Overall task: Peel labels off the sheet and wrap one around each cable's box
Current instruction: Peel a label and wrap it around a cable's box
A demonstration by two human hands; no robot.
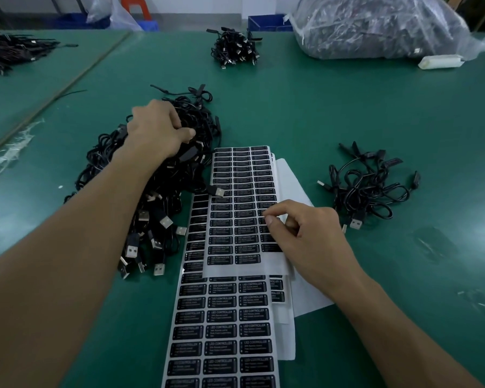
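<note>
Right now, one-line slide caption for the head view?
Left hand grips cables from the pile while the right hand pinches a label at the top sheet's right edge, on a green table.

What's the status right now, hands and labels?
Left hand gripping into cable pile. Right hand pinching label on top sheet, right edge. USB plug lying on top sheet.

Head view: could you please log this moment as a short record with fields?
left hand: grips cables in the cable pile, left of the sheets
right hand: pinches a label at the right edge of the top label sheet
small bundle: right of the sheets, untouched
table: green surface
</note>
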